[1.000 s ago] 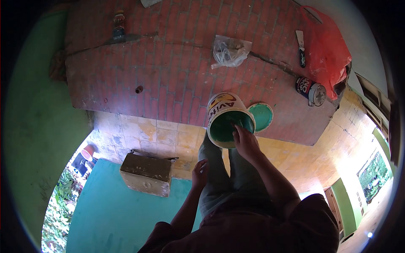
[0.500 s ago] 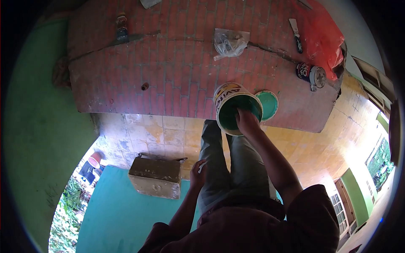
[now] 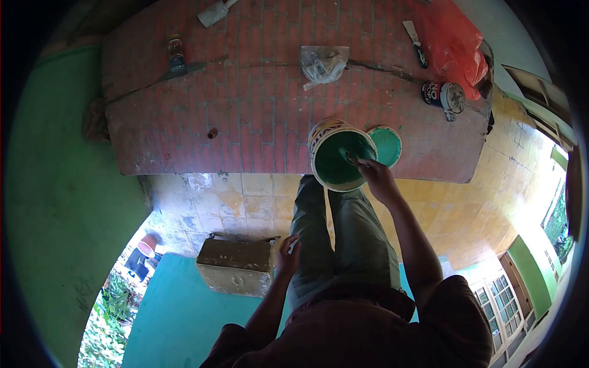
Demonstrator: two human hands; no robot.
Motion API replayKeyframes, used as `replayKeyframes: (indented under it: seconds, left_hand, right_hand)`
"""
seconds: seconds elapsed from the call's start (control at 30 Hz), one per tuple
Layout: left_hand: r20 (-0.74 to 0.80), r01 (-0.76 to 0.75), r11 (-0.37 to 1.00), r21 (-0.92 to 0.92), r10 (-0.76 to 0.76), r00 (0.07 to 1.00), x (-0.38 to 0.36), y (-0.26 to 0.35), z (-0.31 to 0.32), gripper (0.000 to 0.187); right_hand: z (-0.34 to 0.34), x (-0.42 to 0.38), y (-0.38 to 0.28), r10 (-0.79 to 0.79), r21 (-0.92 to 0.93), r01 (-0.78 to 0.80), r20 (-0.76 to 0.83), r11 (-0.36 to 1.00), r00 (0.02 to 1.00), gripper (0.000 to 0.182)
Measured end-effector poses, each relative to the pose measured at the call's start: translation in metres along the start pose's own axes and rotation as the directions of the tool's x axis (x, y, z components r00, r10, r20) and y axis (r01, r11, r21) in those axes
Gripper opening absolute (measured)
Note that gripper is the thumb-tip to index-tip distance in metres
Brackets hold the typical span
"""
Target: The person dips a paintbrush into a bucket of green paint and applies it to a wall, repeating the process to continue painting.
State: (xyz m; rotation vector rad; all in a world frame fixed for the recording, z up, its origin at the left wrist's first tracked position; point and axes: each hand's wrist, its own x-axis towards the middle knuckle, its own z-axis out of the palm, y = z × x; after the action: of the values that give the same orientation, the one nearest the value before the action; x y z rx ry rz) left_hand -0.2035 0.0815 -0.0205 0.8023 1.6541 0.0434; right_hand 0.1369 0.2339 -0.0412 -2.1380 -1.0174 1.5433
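Observation:
A white plastic paint bucket (image 3: 319,138) with printed lettering stands tilted at the table's near edge, its open mouth toward me. Green paint (image 3: 331,161) coats its inside. Over the right side of the mouth, my right hand (image 3: 375,176) is closed round a short tool (image 3: 350,156) whose tip is smeared with light green; its kind I cannot tell. The green-smeared lid (image 3: 386,146) lies just right of the bucket. My left hand (image 3: 288,254) hangs low beside my left thigh, fingers curled, their inner side hidden.
On the brick-patterned table (image 3: 257,122) lie a clear plastic bag (image 3: 325,64), a putty knife (image 3: 415,44), a red bag (image 3: 454,46), a labelled can (image 3: 443,97), a bottle (image 3: 175,54) and a scraper (image 3: 215,12). A worn box (image 3: 236,265) stands below, left of my legs.
My right hand has drawn up and back from inside the bucket, bringing the green-tipped tool into view. The small white thing seen at my left fingers no longer shows. The view has shifted slightly.

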Motion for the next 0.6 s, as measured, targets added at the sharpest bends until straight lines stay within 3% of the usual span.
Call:
replayKeyframes:
  seconds: [0.03,0.1,0.17,0.4,0.6]
  left_hand:
    - [0.008,-0.003,1.0,-0.007,0.003,1.0,-0.001,0.0,0.0,0.029]
    - [0.017,-0.009,1.0,-0.009,0.009,1.0,-0.001,0.001,0.0,0.029]
    - [0.029,-0.037,0.999,0.04,0.035,0.999,-0.001,0.0,-0.001,0.029]
    - [0.029,-0.021,0.999,0.036,0.02,0.999,-0.005,-0.006,-0.004,0.029]
    - [0.035,-0.067,0.997,0.036,0.066,0.997,-0.003,-0.013,0.0,0.03]
  right_hand:
    - [-0.008,-0.003,0.003,0.058,0.125,-0.062,0.034,0.99,0.998,0.033]
    - [-0.018,-0.008,0.013,0.133,0.173,-0.137,0.032,0.975,0.991,0.033]
    - [-0.028,-0.021,0.014,0.347,0.481,-0.378,0.155,0.791,0.925,0.029]
    - [-0.023,-0.038,0.055,0.283,0.814,-0.393,0.292,0.427,0.913,0.03]
    - [-0.012,-0.039,0.081,0.234,0.873,-0.389,0.328,0.296,0.915,0.033]
